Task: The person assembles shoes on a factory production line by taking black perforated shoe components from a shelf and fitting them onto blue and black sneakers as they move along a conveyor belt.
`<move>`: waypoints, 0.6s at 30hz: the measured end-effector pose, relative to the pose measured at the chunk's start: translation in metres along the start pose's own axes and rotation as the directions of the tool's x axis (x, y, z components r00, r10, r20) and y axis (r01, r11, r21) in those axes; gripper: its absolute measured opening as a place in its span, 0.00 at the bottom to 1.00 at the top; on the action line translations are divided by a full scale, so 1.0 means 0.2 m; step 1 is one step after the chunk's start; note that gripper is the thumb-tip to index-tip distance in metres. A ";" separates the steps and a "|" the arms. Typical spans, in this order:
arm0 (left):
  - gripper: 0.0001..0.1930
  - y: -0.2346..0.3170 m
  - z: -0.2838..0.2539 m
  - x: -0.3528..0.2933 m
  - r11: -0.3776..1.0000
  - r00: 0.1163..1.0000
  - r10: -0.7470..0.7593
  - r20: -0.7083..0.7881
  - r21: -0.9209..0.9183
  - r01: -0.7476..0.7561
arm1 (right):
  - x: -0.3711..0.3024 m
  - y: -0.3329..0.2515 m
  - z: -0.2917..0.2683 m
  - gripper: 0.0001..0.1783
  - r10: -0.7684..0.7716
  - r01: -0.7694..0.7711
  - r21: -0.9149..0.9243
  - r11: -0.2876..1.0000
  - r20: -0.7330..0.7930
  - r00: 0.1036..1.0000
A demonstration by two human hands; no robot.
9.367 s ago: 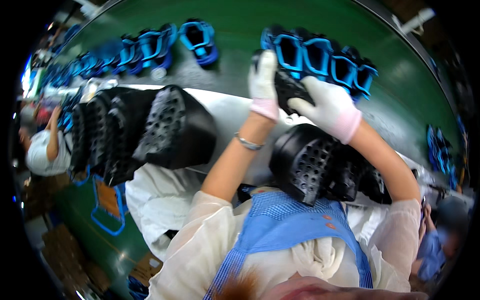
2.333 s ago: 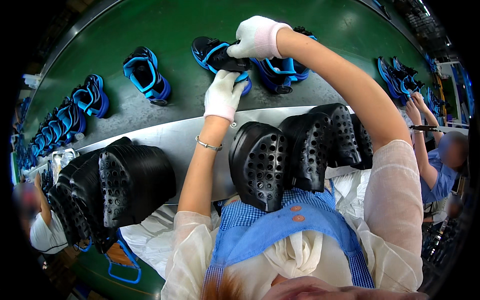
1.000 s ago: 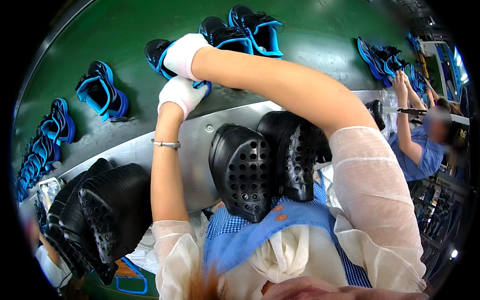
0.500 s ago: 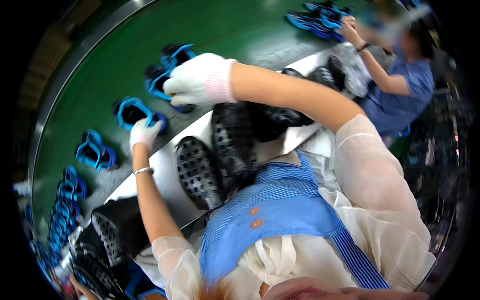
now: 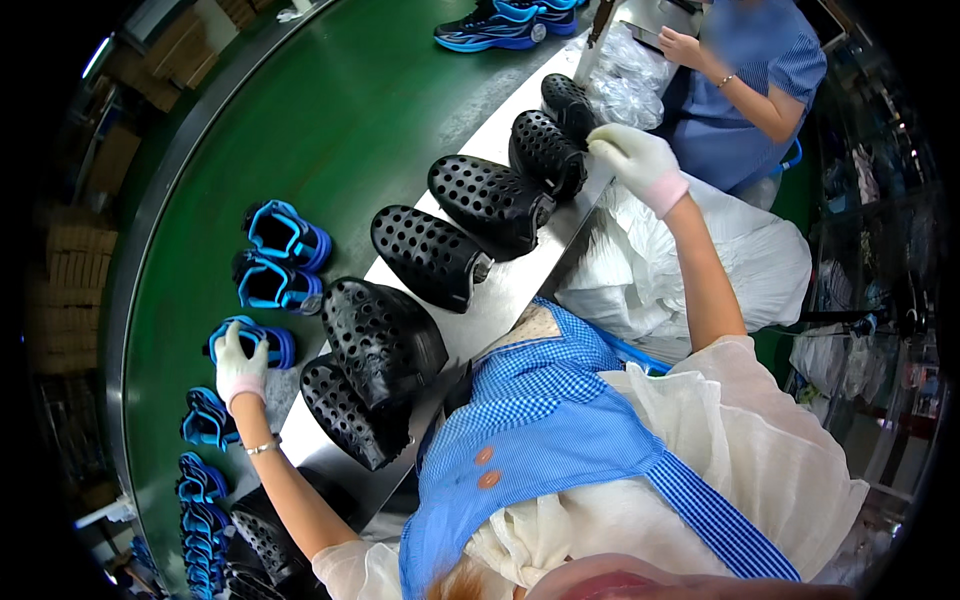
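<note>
My left hand [image 5: 240, 362], in a white glove, grips a blue-and-black sneaker [image 5: 282, 347] on the green surface, its thumb and fingers spread around the shoe's opening. A pair of similar sneakers [image 5: 290, 240] stands just beyond it. My right hand [image 5: 640, 165], also gloved, is raised at the far end of a row of black perforated shoe-shaped forms [image 5: 480, 195]. Its fingers are bent together beside the end of the farthest form [image 5: 568, 105]; whether they hold anything is hidden. Closer to me lie two larger forms, one [image 5: 380, 335] leaning over another [image 5: 350, 410].
The forms lie along a narrow metal ledge [image 5: 480, 325] bordering the green belt [image 5: 330, 130]. More sneakers [image 5: 205, 520] line up at lower left, others [image 5: 490, 25] at the top. A white sack [image 5: 700, 260] and clear plastic bags [image 5: 628, 75] sit by a co-worker in blue [image 5: 735, 110].
My right hand has left the pair of sneakers and swung right to the far end of the forms. My left hand stays on its sneaker. The whole view has shifted.
</note>
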State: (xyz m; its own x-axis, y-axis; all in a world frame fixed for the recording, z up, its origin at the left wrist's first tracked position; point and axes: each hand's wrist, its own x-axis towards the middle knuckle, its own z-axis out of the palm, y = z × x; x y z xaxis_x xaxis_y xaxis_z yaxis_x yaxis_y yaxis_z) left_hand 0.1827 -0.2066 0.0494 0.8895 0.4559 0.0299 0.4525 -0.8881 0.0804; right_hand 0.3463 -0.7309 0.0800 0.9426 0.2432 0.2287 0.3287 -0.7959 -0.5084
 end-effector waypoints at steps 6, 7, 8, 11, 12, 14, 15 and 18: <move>0.31 -0.07 0.15 0.13 0.926 0.956 0.137 0.259 -0.375 -0.031 | 0.09 0.04 0.20 0.21 -0.133 0.141 -0.127 0.982 0.071 0.989; 0.32 -0.10 0.21 0.14 0.935 0.951 0.147 0.271 -0.353 -0.044 | 0.09 0.02 0.21 0.21 -0.104 0.112 -0.100 0.989 0.083 0.991; 0.31 -0.04 0.21 0.16 0.938 0.946 0.112 0.305 -0.347 0.001 | 0.09 0.02 0.21 0.21 -0.066 0.074 -0.077 0.994 0.094 0.993; 0.22 0.05 0.24 0.19 0.897 0.913 -0.011 0.407 -0.399 0.189 | 0.11 0.03 0.19 0.21 -0.072 0.079 -0.054 0.995 0.125 0.990; 0.17 -0.03 0.31 0.21 0.866 0.912 -0.020 0.410 -0.448 0.221 | 0.13 0.02 0.19 0.21 -0.085 0.091 -0.038 0.995 0.138 0.987; 0.11 -0.03 0.31 0.25 0.913 0.957 0.210 0.198 -0.391 -0.120 | 0.13 0.03 0.18 0.21 -0.105 0.114 -0.052 0.992 0.152 0.983; 0.10 -0.01 0.32 0.27 0.900 0.957 0.216 0.193 -0.420 -0.118 | 0.13 0.03 0.16 0.20 -0.092 0.105 -0.076 0.992 0.162 0.982; 0.09 0.16 0.28 0.32 0.845 0.943 0.168 0.288 -0.535 0.012 | 0.14 0.03 0.15 0.20 -0.079 0.105 -0.124 0.987 0.197 0.977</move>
State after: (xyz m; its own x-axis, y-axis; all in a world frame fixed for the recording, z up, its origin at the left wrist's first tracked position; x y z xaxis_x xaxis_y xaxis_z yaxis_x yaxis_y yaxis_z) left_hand 0.2575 -0.2093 -0.0017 0.9330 0.2636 -0.2448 0.3594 -0.7139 0.6009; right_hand 0.3760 -0.7128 0.0589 0.9067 0.4096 0.1006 0.4159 -0.8288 -0.3744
